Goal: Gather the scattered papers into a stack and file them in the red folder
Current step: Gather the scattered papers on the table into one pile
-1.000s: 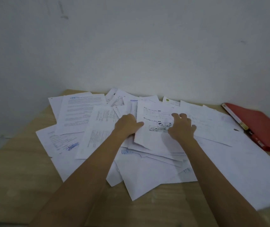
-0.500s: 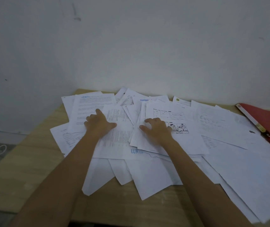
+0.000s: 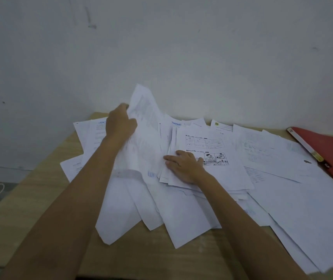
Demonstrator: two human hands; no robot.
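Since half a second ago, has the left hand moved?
Yes. The left hand has risen toward the wall, lifting a printed sheet off the pile; before, it lay flat on the papers.

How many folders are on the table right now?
1. The red folder lies closed at the table's far right edge, beside the papers. Others could be hidden under the sheets.

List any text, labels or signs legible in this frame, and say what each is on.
Nothing reads with certainty.
Blue heading on the sheet behind the lifted sheet: blurred.
Blue letters under the right hand, perhaps "LU": cut off.
Comic worksheet, its table and captions: too small.
Red folder spine labels: too small.
Remaining papers: fine print, unreadable.
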